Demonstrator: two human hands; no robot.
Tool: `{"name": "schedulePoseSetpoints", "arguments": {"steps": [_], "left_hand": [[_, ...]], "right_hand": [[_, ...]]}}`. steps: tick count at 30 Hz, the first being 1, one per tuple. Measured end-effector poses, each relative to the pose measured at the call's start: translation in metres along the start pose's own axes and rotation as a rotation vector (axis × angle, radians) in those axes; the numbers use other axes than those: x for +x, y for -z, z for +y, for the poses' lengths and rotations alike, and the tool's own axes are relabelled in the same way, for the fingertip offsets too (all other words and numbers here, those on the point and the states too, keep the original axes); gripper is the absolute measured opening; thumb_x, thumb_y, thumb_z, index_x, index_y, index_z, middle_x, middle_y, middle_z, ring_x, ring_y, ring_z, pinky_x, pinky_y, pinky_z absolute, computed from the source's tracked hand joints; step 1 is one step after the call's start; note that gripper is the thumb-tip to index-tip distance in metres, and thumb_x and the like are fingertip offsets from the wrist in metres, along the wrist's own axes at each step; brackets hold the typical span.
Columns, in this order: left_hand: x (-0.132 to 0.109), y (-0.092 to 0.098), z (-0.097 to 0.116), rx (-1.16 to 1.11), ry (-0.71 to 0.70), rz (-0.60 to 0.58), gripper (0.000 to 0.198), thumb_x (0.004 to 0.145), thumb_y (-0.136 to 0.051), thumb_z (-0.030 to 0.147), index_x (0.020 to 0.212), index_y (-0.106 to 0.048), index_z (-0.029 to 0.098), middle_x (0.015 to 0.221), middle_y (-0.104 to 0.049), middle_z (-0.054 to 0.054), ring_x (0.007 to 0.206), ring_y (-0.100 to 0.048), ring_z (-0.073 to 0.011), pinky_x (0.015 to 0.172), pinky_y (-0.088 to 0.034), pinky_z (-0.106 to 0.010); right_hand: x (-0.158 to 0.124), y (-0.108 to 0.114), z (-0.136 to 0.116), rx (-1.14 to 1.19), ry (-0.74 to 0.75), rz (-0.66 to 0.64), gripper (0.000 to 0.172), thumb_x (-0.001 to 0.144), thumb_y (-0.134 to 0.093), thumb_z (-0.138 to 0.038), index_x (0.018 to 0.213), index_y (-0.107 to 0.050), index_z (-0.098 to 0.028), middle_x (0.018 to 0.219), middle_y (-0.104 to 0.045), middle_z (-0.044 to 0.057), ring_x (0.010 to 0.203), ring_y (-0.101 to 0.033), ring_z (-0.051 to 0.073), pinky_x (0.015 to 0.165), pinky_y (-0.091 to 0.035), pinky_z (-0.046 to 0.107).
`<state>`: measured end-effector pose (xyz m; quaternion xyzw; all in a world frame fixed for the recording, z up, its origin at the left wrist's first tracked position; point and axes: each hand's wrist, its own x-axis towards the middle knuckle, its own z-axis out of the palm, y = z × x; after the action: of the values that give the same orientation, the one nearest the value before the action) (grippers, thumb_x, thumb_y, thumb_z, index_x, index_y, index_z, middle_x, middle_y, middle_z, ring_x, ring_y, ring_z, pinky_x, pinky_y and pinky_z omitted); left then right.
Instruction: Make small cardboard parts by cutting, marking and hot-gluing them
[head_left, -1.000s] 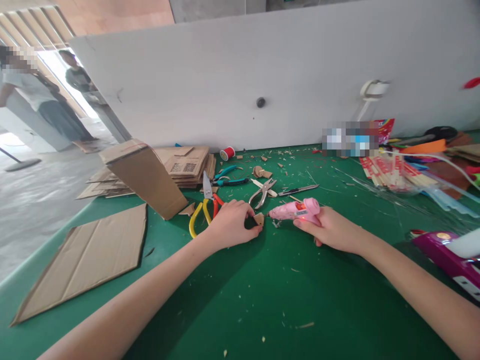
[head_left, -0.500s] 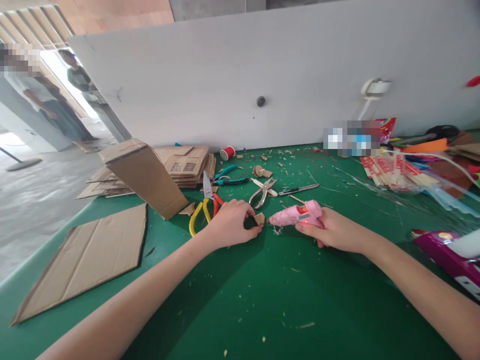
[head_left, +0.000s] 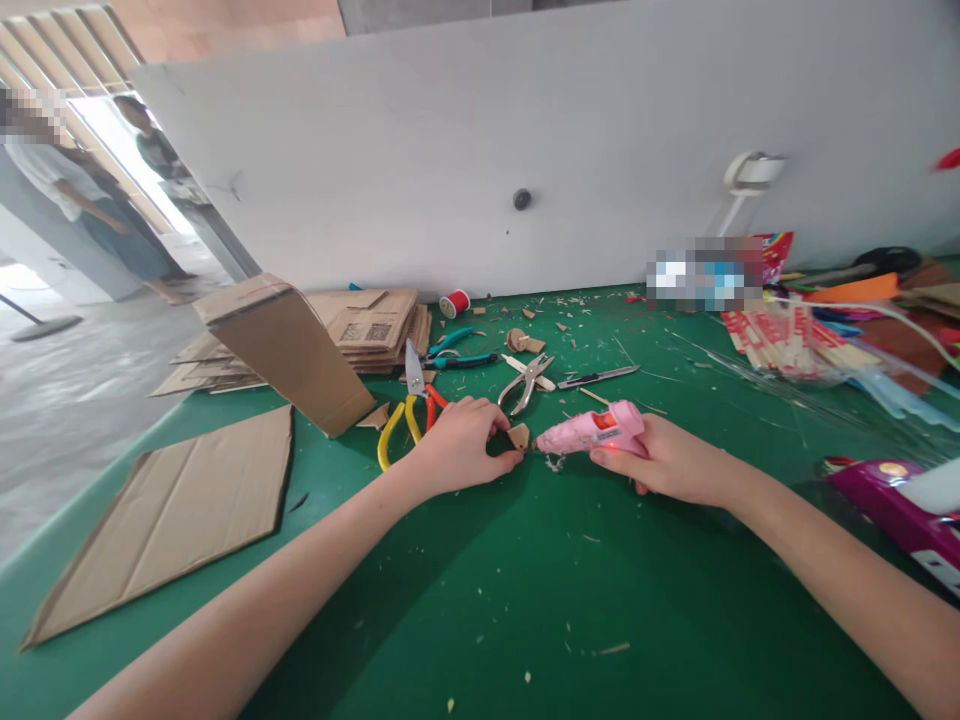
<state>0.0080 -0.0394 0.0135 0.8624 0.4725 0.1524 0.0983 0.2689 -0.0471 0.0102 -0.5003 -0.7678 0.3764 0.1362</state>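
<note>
Showing between the narrowly pinched fingers of the left hand, a small cardboard piece is held near the middle of the green bench. A pink glue gun is gripped in the right hand, the fingers wrapped around its handle. Its nozzle is pointed at the cardboard piece; whether contact is made cannot be told. Yellow-handled cutters are partly covered by the left hand. Beyond the hands, silver pliers and a slim knife are laid side by side.
</note>
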Motion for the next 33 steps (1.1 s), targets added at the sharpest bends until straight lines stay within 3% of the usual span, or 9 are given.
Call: {"name": "schedulePoseSetpoints", "arguments": {"steps": [12, 18, 25, 28, 33], "left_hand": [[0.000, 0.001, 0.001, 0.000, 0.006, -0.009, 0.026, 0.074, -0.061, 0.041, 0.086, -0.058, 0.019, 0.085, -0.062, -0.005, 0.085, -0.057, -0.0233, 0.077, -0.045, -0.038], [-0.001, 0.000, -0.001, -0.012, -0.009, -0.005, 0.026, 0.073, -0.062, 0.039, 0.089, -0.059, 0.019, 0.085, -0.062, -0.004, 0.086, -0.057, -0.0231, 0.078, -0.044, -0.038], [-0.002, 0.001, 0.000, -0.024, -0.003, 0.000, 0.024, 0.072, -0.062, 0.037, 0.088, -0.058, 0.019, 0.083, -0.061, -0.005, 0.084, -0.056, -0.0230, 0.078, -0.045, -0.038], [-0.004, 0.002, 0.000, -0.066, 0.016, 0.024, 0.021, 0.074, -0.059, 0.035, 0.088, -0.057, 0.019, 0.083, -0.059, -0.005, 0.082, -0.056, -0.0216, 0.074, -0.046, -0.036], [-0.005, 0.006, -0.005, -0.145, 0.039, 0.102, 0.012, 0.084, -0.047, 0.028, 0.084, -0.055, 0.019, 0.082, -0.059, -0.005, 0.083, -0.055, -0.0201, 0.070, -0.046, -0.033]], "right_hand": [[-0.001, -0.001, -0.002, -0.024, 0.011, 0.031, 0.034, 0.082, -0.052, -0.054, 0.076, -0.057, -0.021, 0.054, -0.048, -0.003, 0.046, -0.049, 0.012, 0.044, -0.039, 0.026], [-0.002, 0.001, -0.002, 0.103, 0.026, 0.030, 0.031, 0.082, -0.053, -0.051, 0.089, -0.058, -0.021, 0.056, -0.048, -0.004, 0.046, -0.052, 0.012, 0.044, -0.045, 0.024], [-0.006, 0.003, -0.001, 0.192, 0.042, 0.073, 0.029, 0.081, -0.056, -0.047, 0.076, -0.056, -0.019, 0.064, -0.057, -0.001, 0.045, -0.050, 0.009, 0.045, -0.047, 0.024], [-0.005, 0.007, -0.001, 0.216, 0.026, 0.191, 0.035, 0.082, -0.053, -0.051, 0.079, -0.059, -0.017, 0.074, -0.064, 0.003, 0.046, -0.051, 0.010, 0.048, -0.049, 0.026], [0.004, 0.015, 0.009, 0.112, -0.130, 0.599, 0.040, 0.082, -0.048, -0.056, 0.082, -0.061, -0.017, 0.067, -0.064, 0.005, 0.054, -0.059, 0.017, 0.053, -0.048, 0.030]]}}
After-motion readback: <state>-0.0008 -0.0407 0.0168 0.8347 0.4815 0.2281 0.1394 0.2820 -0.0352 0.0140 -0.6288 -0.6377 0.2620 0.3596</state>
